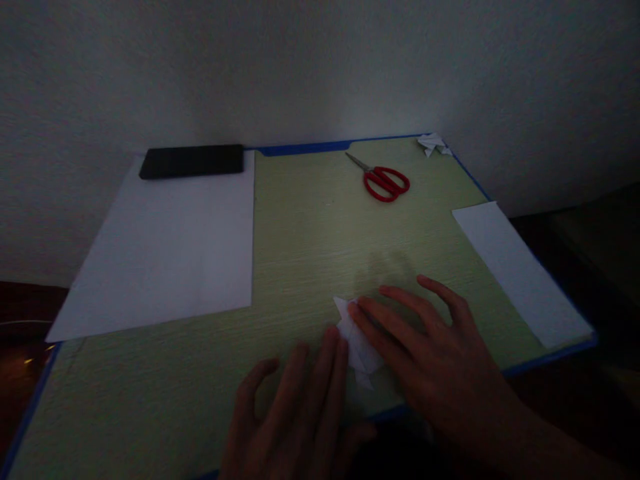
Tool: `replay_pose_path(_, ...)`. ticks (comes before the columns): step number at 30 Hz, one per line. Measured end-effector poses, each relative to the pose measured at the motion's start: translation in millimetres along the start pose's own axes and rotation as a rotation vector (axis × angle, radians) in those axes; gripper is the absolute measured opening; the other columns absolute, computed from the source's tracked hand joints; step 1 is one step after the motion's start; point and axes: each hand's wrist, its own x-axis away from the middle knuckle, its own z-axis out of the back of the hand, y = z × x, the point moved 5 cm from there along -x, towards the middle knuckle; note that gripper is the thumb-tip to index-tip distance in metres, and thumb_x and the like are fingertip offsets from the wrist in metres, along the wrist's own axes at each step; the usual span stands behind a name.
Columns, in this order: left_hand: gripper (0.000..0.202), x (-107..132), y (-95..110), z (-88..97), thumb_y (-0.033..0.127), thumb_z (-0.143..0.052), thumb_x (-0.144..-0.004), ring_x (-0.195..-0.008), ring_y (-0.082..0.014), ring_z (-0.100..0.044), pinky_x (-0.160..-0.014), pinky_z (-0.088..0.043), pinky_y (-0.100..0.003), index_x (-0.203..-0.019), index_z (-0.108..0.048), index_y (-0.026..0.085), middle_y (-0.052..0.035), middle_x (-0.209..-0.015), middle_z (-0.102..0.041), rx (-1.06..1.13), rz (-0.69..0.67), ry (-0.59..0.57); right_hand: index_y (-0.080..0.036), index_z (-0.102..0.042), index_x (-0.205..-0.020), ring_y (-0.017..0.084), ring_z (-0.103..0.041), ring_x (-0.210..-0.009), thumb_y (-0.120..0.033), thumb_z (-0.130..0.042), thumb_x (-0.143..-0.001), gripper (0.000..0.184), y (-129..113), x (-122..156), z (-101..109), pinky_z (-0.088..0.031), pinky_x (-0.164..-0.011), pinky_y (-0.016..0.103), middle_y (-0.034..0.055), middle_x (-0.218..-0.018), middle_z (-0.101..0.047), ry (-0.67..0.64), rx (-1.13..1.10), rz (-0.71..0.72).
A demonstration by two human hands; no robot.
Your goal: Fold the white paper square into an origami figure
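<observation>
A small folded piece of white paper (361, 352) with pointed ends lies flat near the front edge of the table. My left hand (300, 407) rests at its left side, fingers stretched out and fingertips touching the paper. From the right, my right hand (430, 347) lies over the paper's upper right part, its fingers spread and two fingertips on the fold near the top. Neither hand grips the paper. Part of the folded shape is hidden under the right fingers.
A large white sheet (185, 247) lies at left, with a black phone-like slab (193, 162) on its far edge. Red-handled scissors (383, 180) lie at the back. Another folded paper (434, 143) sits in the far right corner. A white paper strip (523, 273) runs along the right edge.
</observation>
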Motion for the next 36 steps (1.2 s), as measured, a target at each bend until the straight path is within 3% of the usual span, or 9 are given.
replay_pose_path(6, 0.046, 0.0, 2.7, -1.9, 0.044, -0.054, -0.107, -0.12, -0.0285, -0.066, -0.104, -0.039, -0.05, -0.14, -0.065, 0.014, -0.0069, -0.148, -0.066, 0.036, 0.021, -0.02, -0.016, -0.059, -0.146, 0.034, -0.056, -0.13, -0.012, -0.055, -0.097, 0.05, 3.1, -4.6, -0.8, -0.031, -0.116, 0.064, 0.0101, -0.139, -0.07, 0.0, 0.075, -0.045)
replay_pose_path(12, 0.046, 2.6, 3.1, -1.4, 0.041, -0.053, -0.108, -0.121, -0.0302, -0.064, -0.104, -0.038, -0.053, -0.143, -0.062, 0.013, -0.008, -0.15, -0.064, 0.04, 0.019, -0.024, -0.018, -0.062, -0.142, 0.031, -0.06, -0.121, -0.005, -0.056, -0.09, 0.054, 1.0, -7.1, -0.9, -0.043, -0.108, 0.056, 0.0103, -0.133, -0.072, 0.043, 0.085, -0.106)
replay_pose_path(16, 0.046, -3.0, -2.2, 1.3, 0.041, -0.05, -0.109, -0.119, -0.0307, -0.062, -0.102, -0.041, -0.05, -0.14, -0.064, 0.01, -0.0104, -0.147, -0.067, 0.099, -0.002, -0.017, -0.014, -0.06, -0.144, 0.035, -0.059, -0.119, -0.005, -0.059, -0.086, 0.059, 7.5, -7.1, -6.0, -0.045, -0.107, 0.06, 0.0154, -0.131, -0.07, 0.037, 0.041, -0.138)
replay_pose_path(21, 0.028, -22.1, -16.5, 2.2, 0.017, -0.05, -0.107, -0.104, -0.026, -0.062, -0.092, -0.049, -0.043, -0.127, -0.069, 0.012, -0.0102, -0.126, -0.075, 0.252, -0.054, -0.023, -0.016, -0.057, -0.144, 0.029, -0.059, -0.122, -0.007, -0.052, -0.098, 0.047, 17.3, -0.4, -0.6, -0.044, -0.111, 0.057, 0.0139, -0.133, -0.066, 0.114, -0.182, -0.15)
replay_pose_path(25, 0.029, -32.7, -23.9, -6.0, 0.007, -0.051, -0.102, -0.095, -0.0249, -0.059, -0.08, -0.053, -0.041, -0.125, -0.068, 0.012, -0.0119, -0.113, -0.073, 0.412, -0.017, -0.009, -0.022, -0.066, -0.132, 0.026, -0.06, -0.112, -0.017, -0.064, -0.1, 0.032, 5.3, 11.7, 15.0, -0.048, -0.097, 0.047, 0.009, -0.122, -0.068, 0.287, -0.289, -0.235)
replay_pose_path(29, 0.032, -36.2, -27.8, -10.7, 0.006, -0.056, -0.1, -0.097, -0.0222, -0.06, -0.082, -0.056, -0.036, -0.129, -0.066, 0.016, -0.0092, -0.111, -0.07, 0.483, 0.042, 0.007, -0.02, -0.072, -0.124, 0.024, -0.062, -0.102, -0.019, -0.068, -0.1, 0.024, -18.8, 13.3, 11.9, -0.045, -0.093, 0.045, 0.0059, -0.113, -0.074, 0.268, -0.36, -0.197)
replay_pose_path(33, 0.029, -36.1, -32.7, -2.9, 0.014, -0.062, -0.101, -0.096, -0.0195, -0.062, -0.083, -0.058, -0.032, -0.13, -0.064, 0.016, -0.0065, -0.109, -0.071, 0.477, 0.104, 0.033, -0.016, -0.072, -0.124, 0.025, -0.062, -0.11, -0.013, -0.064, -0.101, 0.025, -28.0, 10.8, 2.4, -0.042, -0.101, 0.047, 0.0055, -0.12, -0.077, 0.233, -0.38, -0.106)
replay_pose_path(36, 0.021, -31.6, -37.1, 6.3, 0.017, -0.06, -0.102, -0.095, -0.0187, -0.064, -0.083, -0.059, -0.031, -0.121, -0.069, 0.019, -0.0049, -0.107, -0.071, 0.447, 0.154, 0.011, -0.015, -0.071, -0.126, 0.026, -0.061, -0.116, -0.014, -0.063, -0.101, 0.027, -27.8, 12.1, -2.0, -0.039, -0.105, 0.049, 0.0075, -0.124, -0.076, 0.201, -0.362, -0.077)
